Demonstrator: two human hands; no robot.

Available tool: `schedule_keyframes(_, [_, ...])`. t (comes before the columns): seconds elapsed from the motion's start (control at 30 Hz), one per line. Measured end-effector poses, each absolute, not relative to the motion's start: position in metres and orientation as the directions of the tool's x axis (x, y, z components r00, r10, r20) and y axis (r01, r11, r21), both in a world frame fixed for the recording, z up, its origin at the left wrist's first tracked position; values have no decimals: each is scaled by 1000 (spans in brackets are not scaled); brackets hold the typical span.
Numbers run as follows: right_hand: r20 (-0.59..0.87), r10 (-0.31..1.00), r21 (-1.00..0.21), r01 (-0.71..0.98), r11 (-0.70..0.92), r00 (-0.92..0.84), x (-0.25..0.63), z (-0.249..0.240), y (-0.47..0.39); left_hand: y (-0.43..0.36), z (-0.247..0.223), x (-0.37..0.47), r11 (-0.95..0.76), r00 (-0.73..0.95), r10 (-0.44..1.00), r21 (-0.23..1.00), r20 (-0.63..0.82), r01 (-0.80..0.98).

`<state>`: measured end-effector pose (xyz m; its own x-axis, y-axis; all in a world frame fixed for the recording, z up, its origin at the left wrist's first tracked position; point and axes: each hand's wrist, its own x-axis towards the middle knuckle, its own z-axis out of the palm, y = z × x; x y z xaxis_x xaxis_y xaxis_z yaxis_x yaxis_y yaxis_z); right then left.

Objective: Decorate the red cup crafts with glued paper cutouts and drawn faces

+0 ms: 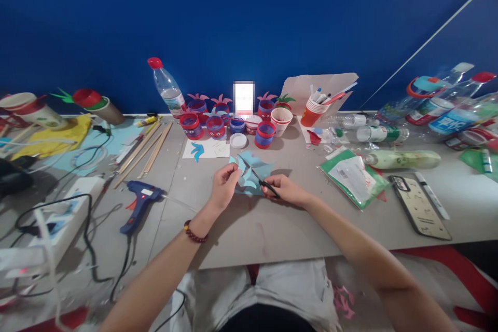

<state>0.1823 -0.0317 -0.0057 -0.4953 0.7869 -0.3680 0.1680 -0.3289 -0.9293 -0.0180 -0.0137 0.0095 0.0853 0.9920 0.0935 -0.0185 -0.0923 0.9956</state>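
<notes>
My left hand (226, 180) pinches the left edge of a light blue piece of paper (260, 164). Black-handled scissors (268, 187) are in my right hand (286, 189), fingers closed round the handles. Their blades point up and left, across the paper and close to my left fingertips. Just behind lies a white sheet (212, 148) with a blue leaf-shaped cutout (197, 151) on it. A round white lid (238, 140) sits beyond the paper, beside a red and blue cup (265, 135).
Several decorated cups and a plastic bottle (169, 88) line the wall. At left are a blue glue gun (142, 202), wooden sticks (146, 150) and a power strip (72, 212). To the right lie a green packet (352, 179), a phone (420, 207) and several bottles.
</notes>
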Motion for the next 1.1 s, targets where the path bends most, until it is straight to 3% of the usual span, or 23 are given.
schedule_keyframes(0.6, [-416, 779, -909, 201, -364, -469, 182, -9, -31, -11, 6, -23, -55, 157, 985, 997, 64, -59])
schedule_keyframes(1.1, [-400, 802, -913, 119, -390, -444, 180, -11, -32, -10, 3, -24, -8, 139, 990, 994, 23, -106])
